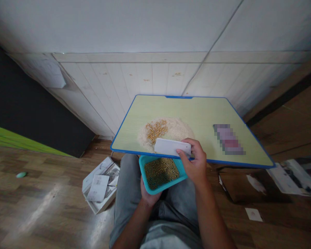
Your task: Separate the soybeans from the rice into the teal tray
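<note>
My left hand [150, 197] is closed on a teal plastic tub [155, 191] from below, in front of the table's near edge. Round yellowish beans [161, 173] cover the tub's bottom. In my right hand [197, 159] is a white flat rectangular piece [168, 146], pinched at its right end between thumb and fingers. It lies over the near side of a pile of pale grains [178, 128] that look like rice. Golden beans [157, 129] rest on the left part of that pile, just beyond the white piece.
The pale-topped table [202, 107] has a blue rim. A blurred-out flat object [228, 139] lies at its right. On the floor at left stands a white box [98, 186] with papers; a brown box [238, 186] is under the table's right side. A wall [134, 76] borders the far edge.
</note>
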Action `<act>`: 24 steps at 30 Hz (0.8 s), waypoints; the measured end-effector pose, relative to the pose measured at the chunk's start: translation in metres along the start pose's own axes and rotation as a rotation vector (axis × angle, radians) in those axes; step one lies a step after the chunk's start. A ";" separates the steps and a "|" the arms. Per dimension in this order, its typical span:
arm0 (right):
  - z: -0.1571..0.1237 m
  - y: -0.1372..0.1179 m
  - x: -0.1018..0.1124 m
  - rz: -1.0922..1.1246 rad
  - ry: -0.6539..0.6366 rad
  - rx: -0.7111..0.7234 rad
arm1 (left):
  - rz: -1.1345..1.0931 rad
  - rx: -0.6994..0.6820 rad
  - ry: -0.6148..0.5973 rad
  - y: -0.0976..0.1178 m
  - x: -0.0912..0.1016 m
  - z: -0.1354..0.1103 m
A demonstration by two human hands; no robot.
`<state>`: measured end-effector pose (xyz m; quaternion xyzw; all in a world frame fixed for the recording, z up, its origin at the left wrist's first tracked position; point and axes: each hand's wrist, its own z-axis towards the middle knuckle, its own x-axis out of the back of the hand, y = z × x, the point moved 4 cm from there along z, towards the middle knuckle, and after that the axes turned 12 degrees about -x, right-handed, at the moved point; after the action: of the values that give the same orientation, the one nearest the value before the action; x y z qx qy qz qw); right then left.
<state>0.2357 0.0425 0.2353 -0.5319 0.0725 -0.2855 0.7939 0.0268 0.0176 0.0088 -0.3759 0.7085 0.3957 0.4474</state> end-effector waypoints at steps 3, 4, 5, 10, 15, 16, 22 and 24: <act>-0.001 -0.001 0.001 -0.001 0.002 0.007 | 0.008 0.004 0.014 0.000 0.000 -0.001; -0.001 -0.002 0.001 -0.001 -0.003 0.007 | 0.010 0.003 0.020 0.000 0.000 -0.002; -0.002 -0.002 0.001 -0.001 -0.010 0.006 | 0.011 0.001 0.024 0.000 -0.001 -0.002; -0.001 -0.003 0.000 -0.013 -0.038 -0.017 | 0.050 -0.028 0.129 0.001 -0.010 -0.007; 0.000 -0.003 0.003 -0.034 -0.004 -0.007 | 0.045 -0.061 0.273 -0.001 -0.019 -0.008; 0.000 -0.003 0.003 -0.038 0.004 -0.007 | 0.036 -0.067 0.289 -0.002 -0.020 -0.008; 0.000 -0.002 -0.001 -0.032 0.036 -0.011 | 0.049 -0.085 0.298 -0.003 -0.021 -0.006; 0.000 -0.002 -0.003 -0.023 0.028 -0.006 | 0.049 -0.079 0.294 -0.004 -0.021 -0.006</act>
<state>0.2327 0.0432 0.2359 -0.5308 0.0783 -0.3018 0.7880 0.0349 0.0148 0.0294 -0.4296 0.7591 0.3750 0.3140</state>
